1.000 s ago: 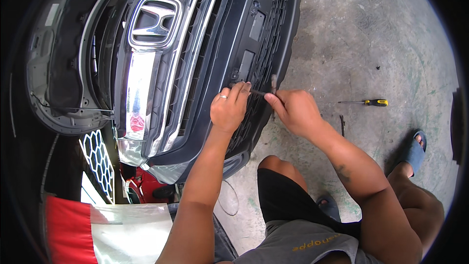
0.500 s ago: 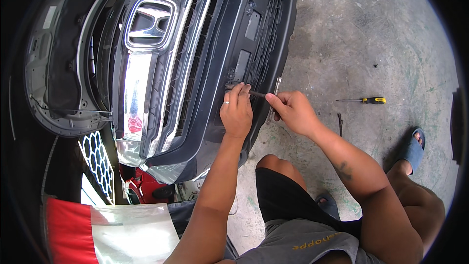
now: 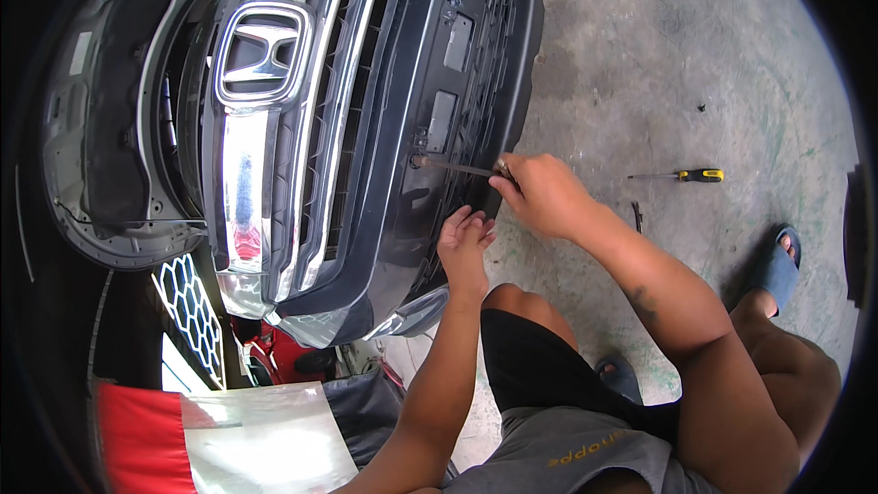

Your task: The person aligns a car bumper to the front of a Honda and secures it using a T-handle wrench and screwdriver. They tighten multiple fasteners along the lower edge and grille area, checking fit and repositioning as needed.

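Note:
My right hand point(image 3: 544, 192) is closed around the handle end of a socket wrench point(image 3: 457, 167) with a long thin extension. The socket end meets the dark bumper point(image 3: 389, 192) beside a rectangular recess, at a mounting point. Most of the wrench's handle is hidden in the fist. Below the shaft, my left hand point(image 3: 465, 242) is held up near the bumper's lower grille, its fingers apart and holding nothing. Whether its fingertips touch the bumper I cannot tell.
A yellow-and-black screwdriver point(image 3: 700, 176) and a short dark piece point(image 3: 637, 217) lie on the concrete floor point(image 3: 622, 64) to the right. The car's chrome grille point(image 3: 245, 174) and raised hood point(image 3: 114, 119) fill the left. A red-and-white cover point(image 3: 256, 434) is at lower left.
My left hand has let go of the socket end and drawn back toward me, its fingers opening. My right hand has shifted slightly up and left, still gripping the wrench.

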